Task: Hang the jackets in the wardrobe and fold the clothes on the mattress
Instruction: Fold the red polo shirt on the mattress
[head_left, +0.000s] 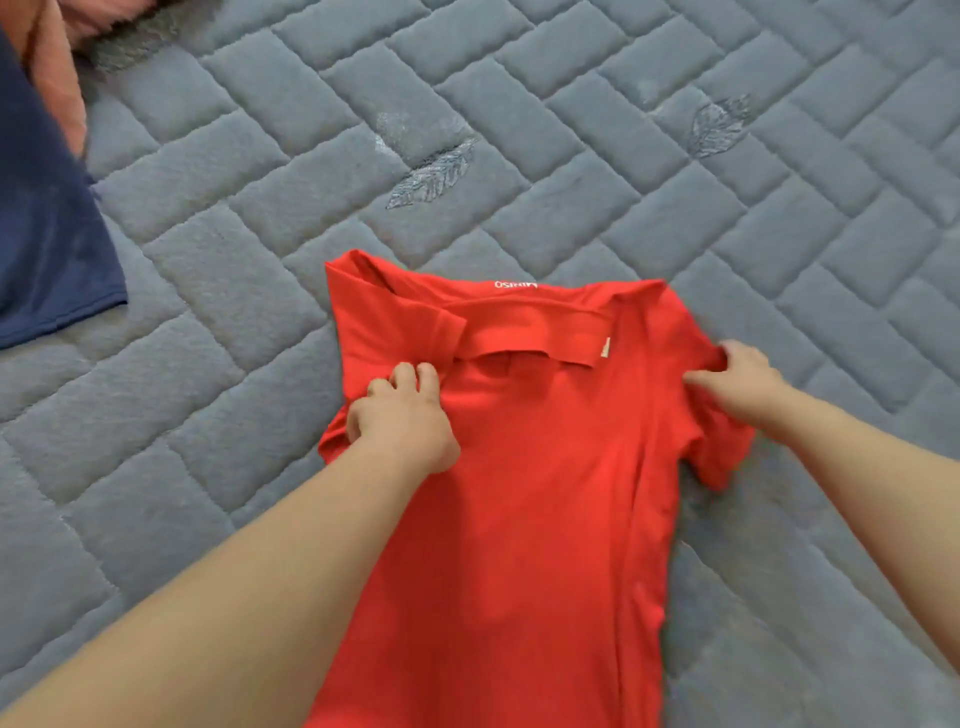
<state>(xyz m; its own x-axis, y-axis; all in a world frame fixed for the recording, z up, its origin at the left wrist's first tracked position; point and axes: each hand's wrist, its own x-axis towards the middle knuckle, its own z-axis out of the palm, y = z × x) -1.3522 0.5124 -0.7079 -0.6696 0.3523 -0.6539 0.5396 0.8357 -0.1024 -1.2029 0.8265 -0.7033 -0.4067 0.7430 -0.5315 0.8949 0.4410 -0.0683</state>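
One red polo shirt (519, 493), hem cut off, pinched by left hand (402, 421) and right hand (743, 382); one navy garment (47, 234), one pink garment (57, 67), both cropped, on quilted mattress (260, 208)

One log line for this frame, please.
fold | red shirt on mattress | left hand grips shoulder | right hand grips sleeve

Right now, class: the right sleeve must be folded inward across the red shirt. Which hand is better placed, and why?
Probably the right hand: it already pinches the red shirt at its right sleeve. The left hand grips the opposite shoulder, useful as an anchor.
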